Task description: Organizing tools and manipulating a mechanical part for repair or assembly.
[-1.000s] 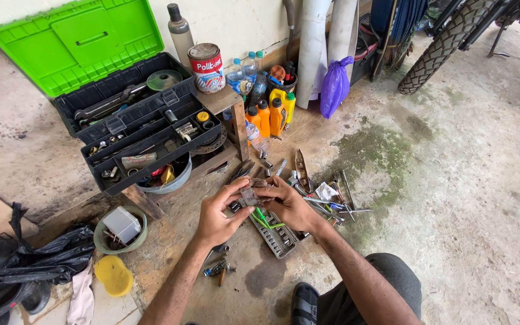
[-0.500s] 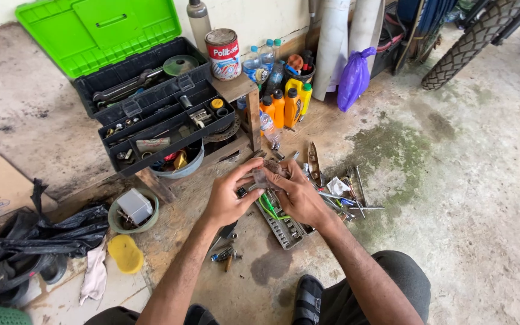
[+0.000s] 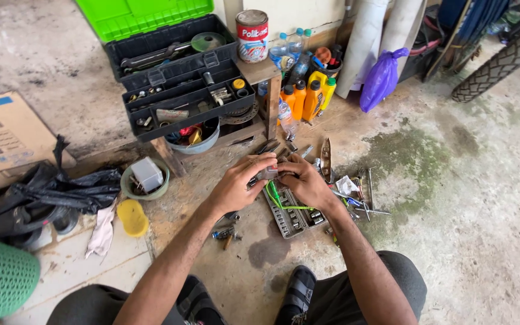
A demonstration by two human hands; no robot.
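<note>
Left hand [image 3: 236, 188] & right hand [image 3: 308, 183] both in pinching grip on small metal part [image 3: 268, 174], above socket tray [image 3: 293, 218] on floor, green wire [image 3: 275, 198] hanging, toolbox [image 3: 176, 90] behind

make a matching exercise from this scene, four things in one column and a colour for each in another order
Things:
1. toolbox lid
2. bag by the rolls
3. tin on the stool
4. small lid on the floor

Colours:
a. purple
b. yellow
c. bright green
d. red and white

Pairs: 1-c, 2-a, 3-d, 4-b
</note>
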